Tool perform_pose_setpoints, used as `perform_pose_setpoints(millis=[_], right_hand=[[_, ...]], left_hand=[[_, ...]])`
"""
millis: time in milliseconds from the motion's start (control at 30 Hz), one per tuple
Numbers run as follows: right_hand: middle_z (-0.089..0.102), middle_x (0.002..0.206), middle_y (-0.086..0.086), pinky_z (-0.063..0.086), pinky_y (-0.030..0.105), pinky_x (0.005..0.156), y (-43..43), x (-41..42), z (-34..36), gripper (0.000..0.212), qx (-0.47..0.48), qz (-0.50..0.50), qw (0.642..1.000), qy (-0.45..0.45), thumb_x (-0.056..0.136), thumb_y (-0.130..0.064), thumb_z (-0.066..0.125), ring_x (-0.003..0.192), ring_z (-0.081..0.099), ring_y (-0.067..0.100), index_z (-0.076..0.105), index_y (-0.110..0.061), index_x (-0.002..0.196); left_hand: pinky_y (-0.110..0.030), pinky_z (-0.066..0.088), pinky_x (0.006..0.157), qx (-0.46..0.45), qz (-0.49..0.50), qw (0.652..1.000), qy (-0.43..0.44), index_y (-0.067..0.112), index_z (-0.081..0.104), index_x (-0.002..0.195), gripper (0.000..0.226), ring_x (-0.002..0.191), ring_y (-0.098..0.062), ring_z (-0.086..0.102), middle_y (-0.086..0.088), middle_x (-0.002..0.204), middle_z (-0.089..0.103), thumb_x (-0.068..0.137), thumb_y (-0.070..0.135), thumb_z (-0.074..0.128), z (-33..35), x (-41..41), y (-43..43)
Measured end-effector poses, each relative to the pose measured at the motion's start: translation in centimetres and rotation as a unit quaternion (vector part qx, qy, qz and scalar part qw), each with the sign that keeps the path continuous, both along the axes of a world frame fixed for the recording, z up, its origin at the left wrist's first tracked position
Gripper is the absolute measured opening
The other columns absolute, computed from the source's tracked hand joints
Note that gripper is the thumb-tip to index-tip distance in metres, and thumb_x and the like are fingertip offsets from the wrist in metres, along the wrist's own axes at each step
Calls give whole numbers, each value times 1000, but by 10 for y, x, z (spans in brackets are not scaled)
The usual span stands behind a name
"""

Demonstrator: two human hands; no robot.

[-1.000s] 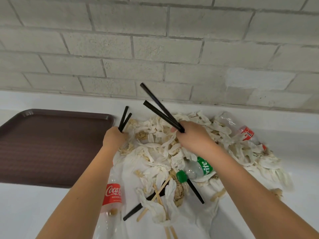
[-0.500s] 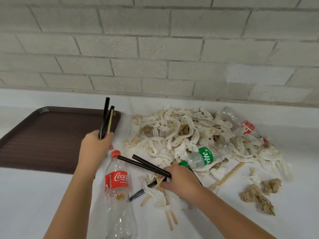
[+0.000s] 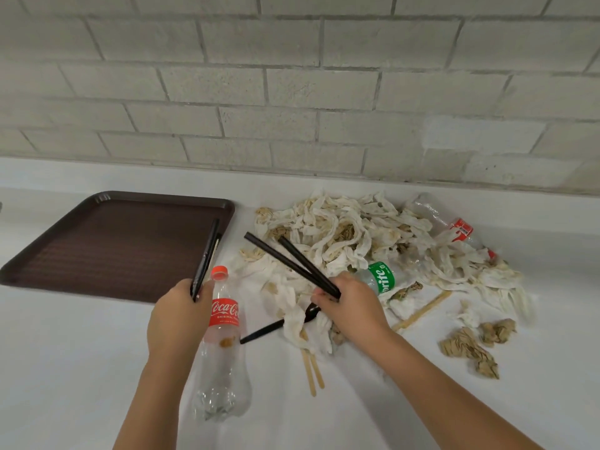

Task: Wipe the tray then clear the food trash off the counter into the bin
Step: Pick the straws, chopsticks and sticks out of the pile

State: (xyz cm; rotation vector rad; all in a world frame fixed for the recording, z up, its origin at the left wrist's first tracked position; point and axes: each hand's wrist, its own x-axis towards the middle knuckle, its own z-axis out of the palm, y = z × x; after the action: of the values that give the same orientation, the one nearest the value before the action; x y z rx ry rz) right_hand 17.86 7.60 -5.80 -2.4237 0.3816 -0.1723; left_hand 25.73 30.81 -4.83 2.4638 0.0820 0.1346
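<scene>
Above a white counter (image 3: 65,368), the left hand (image 3: 180,316) clenches a bundle of black sticks (image 3: 206,258), while the right hand (image 3: 352,306) grips two black chopsticks (image 3: 289,263). A brown tray (image 3: 107,245) lies left of soiled napkins (image 3: 341,235).

We count: tray (image 3: 97,248), 1. Bottles, 3: Coca-Cola bottle (image 3: 224,339), Sprite bottle (image 3: 383,277), red-label bottle (image 3: 451,225). Black chopsticks (image 3: 285,261): 2 between right hand (image 3: 352,306) fingers, at least 2 between left hand (image 3: 177,316) fingers. Black spoon (image 3: 261,331) just below the right fingers, 1. Wooden sticks (image 3: 422,310), 3. Brown paper wads (image 3: 467,350), 2.
</scene>
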Motion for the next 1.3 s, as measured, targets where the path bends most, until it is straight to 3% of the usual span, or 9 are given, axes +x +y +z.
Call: perform_pose_setpoints(millis=[133,267,433,600,700,800,1000,1200,1300], right_hand=[[60,86,-3,45,29,58,-6,-4,15,23,-88,-5,996,12,90,-39,56,74,55,14,64,-17,89],[55,80,-3,32,24,45,-21,-3,32,19,-151,-6,982,110,93,-29,47,70,51,18,57,-18,106],[58,87,2,32,27,49,-31,-8,35,27,-185,-33,971,151,96,-27,42,75,50,20,52,-15,118],[52,74,-3,32,27,46,-34,-12,29,25,-138,-82,983,86,98,-28,41,67,50,19,54,-16,116],[52,69,-4,33,28,47,-38,-17,25,24,-55,-98,993,44,98,-29,41,60,50,16,57,-16,112],[53,65,-1,31,28,47,-47,-25,21,21,4,-125,992,24,98,-29,42,55,50,15,58,-18,106],[51,58,1,33,28,46,-74,-49,6,27,9,-181,983,42,96,-33,48,53,50,17,54,-15,76],[54,63,-3,31,26,45,-97,-65,-8,23,-39,-214,971,101,95,-34,48,57,50,13,61,-15,94],[57,61,-6,35,26,46,-93,-61,-9,20,-18,-197,976,89,88,-40,60,57,54,11,64,-21,87]], left_hand=[[-27,33,47,-15,-31,999,0,10,52,65,50,55,-19,54,-6,58,57,89,54,49,1,-2,-11],[-26,33,47,-48,-47,998,16,18,48,64,43,54,-15,53,-1,58,53,90,51,51,-3,1,-12],[-26,32,46,-42,-83,996,-8,15,52,69,35,55,-15,53,-2,58,54,91,42,53,-1,1,-22],[-24,30,45,112,-246,962,25,24,45,61,39,53,-12,48,3,59,49,88,51,53,4,-4,-49],[-26,38,59,272,-348,897,19,21,59,86,35,79,-19,60,2,82,62,89,54,50,-3,-11,-71],[-29,40,71,343,-370,862,54,15,59,105,40,95,-23,60,-4,100,63,87,50,56,-14,-8,-84],[-27,43,65,303,-367,872,115,17,61,91,44,76,-17,56,4,81,56,74,57,65,-24,2,-98],[-23,33,51,261,-372,879,144,20,53,69,35,60,-12,48,6,65,48,78,52,63,-15,11,-106],[-24,35,54,261,-360,885,138,21,53,68,35,62,-13,49,6,65,49,78,52,64,1,16,-109]])
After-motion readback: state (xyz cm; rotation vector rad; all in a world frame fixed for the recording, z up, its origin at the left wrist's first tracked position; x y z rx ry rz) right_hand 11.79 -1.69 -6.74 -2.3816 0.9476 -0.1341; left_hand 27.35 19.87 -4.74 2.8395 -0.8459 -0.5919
